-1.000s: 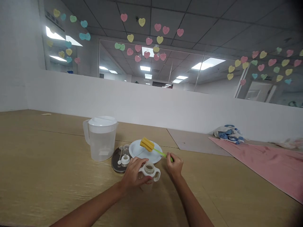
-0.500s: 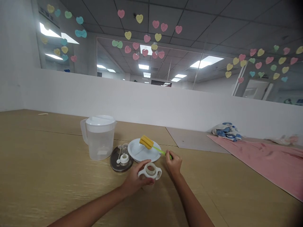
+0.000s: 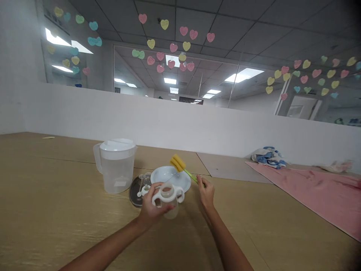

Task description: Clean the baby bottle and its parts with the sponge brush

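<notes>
While two hands (image 3: 179, 199) hold one bottle (image 3: 169, 205), one sponge brush (image 3: 178, 163)

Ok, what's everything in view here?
two-handled bottle: one, clear and white, left hand
sponge brush: one, yellow and green, right hand
lidded pitcher: one, translucent, left
round tray: one, dark, beside pitcher
small fittings: several, pale, on tray
dish: one, white, behind bottle
flat cloth: one, pink, right
bundled cloth: one, blue-white, right
heart-shaped notes: many, pastel, on glass
light panels: several, white, above
wall: one, white, behind
table: one, tan, beneath
hands: two, bare, centre
</notes>
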`<state>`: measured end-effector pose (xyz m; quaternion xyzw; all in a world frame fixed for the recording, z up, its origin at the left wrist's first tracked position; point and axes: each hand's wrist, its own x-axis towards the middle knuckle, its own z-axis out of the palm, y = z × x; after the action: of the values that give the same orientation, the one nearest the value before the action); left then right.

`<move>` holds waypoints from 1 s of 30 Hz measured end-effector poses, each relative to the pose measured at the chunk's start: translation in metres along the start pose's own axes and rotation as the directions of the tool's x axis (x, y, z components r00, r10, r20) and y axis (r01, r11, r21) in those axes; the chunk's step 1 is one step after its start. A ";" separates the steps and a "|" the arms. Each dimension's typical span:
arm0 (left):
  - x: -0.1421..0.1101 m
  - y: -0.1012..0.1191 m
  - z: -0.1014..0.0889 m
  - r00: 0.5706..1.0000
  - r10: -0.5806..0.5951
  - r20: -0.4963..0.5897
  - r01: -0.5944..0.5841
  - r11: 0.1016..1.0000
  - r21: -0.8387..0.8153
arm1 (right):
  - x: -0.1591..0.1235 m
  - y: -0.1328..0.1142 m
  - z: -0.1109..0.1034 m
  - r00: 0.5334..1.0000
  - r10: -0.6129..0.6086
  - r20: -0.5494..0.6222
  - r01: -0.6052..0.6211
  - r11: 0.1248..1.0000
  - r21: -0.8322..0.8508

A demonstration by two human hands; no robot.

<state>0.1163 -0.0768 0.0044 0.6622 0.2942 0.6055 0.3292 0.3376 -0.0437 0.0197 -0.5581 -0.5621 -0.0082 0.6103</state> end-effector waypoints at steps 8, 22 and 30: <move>0.036 -0.011 -0.038 0.923 0.294 -0.248 -0.125 0.839 0.530 | 0.000 -0.018 0.000 0.992 -0.009 0.130 -0.016 0.981 0.193; 0.049 -0.023 -0.063 0.811 0.580 0.078 -0.384 0.428 0.818 | -0.004 -0.014 0.002 0.936 -0.335 0.103 0.350 0.914 -0.207; 0.046 -0.021 -0.059 0.681 0.683 0.264 -0.531 0.212 0.820 | -0.004 -0.010 -0.003 0.768 -0.640 0.017 0.606 0.718 -0.342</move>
<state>0.0623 -0.0235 0.0188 0.7427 0.2909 0.5050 -0.3297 0.3318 -0.0521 0.0248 -0.4284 -0.6755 -0.3350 0.4979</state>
